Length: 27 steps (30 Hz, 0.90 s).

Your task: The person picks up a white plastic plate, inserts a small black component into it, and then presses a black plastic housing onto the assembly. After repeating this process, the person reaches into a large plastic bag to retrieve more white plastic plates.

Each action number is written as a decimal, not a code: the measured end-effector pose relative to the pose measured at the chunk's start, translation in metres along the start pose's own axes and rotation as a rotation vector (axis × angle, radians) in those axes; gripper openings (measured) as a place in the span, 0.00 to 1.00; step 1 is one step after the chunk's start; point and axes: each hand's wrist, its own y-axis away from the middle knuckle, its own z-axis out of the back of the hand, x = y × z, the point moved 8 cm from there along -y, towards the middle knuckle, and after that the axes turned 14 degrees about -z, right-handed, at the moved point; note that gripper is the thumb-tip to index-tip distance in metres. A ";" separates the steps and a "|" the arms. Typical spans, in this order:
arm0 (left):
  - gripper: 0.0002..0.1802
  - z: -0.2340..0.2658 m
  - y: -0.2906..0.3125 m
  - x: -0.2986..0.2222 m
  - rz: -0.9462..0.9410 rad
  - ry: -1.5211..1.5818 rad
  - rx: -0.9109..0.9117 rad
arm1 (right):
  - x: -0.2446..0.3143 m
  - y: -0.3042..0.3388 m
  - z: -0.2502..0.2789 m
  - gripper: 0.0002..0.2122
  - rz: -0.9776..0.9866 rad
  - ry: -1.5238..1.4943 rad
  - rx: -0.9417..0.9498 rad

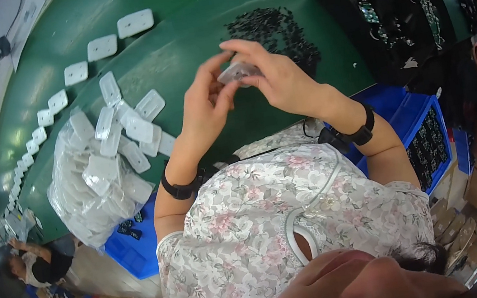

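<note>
Between both hands, above the green table, I hold a small whitish translucent plastic cover. My left hand pinches its left edge with bent fingers. Thumb and fingers of my right hand close on its other side. Just beyond the right hand lies a spread of small black parts. Left of my left hand are several loose white plastic covers, piled beside a clear plastic bag full of more of them.
A curving row of white covers runs along the table's left side. Black trays with small electronic parts stand at the right. Blue bins sit at the table's near edge. Other people work at the far left and far right.
</note>
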 end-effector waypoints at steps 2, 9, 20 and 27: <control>0.19 -0.009 -0.007 0.000 -0.041 -0.060 0.061 | -0.006 0.003 0.006 0.25 -0.021 0.093 0.018; 0.10 0.033 -0.006 0.032 -0.235 -0.175 -0.475 | -0.077 0.061 0.088 0.22 -0.087 0.442 -0.670; 0.18 -0.073 -0.088 0.050 -0.341 -0.132 -0.308 | -0.086 -0.004 0.068 0.19 -0.051 -0.052 -0.587; 0.08 -0.037 -0.078 0.013 -0.414 -0.440 -0.322 | -0.071 0.018 0.119 0.16 -0.149 0.379 -0.634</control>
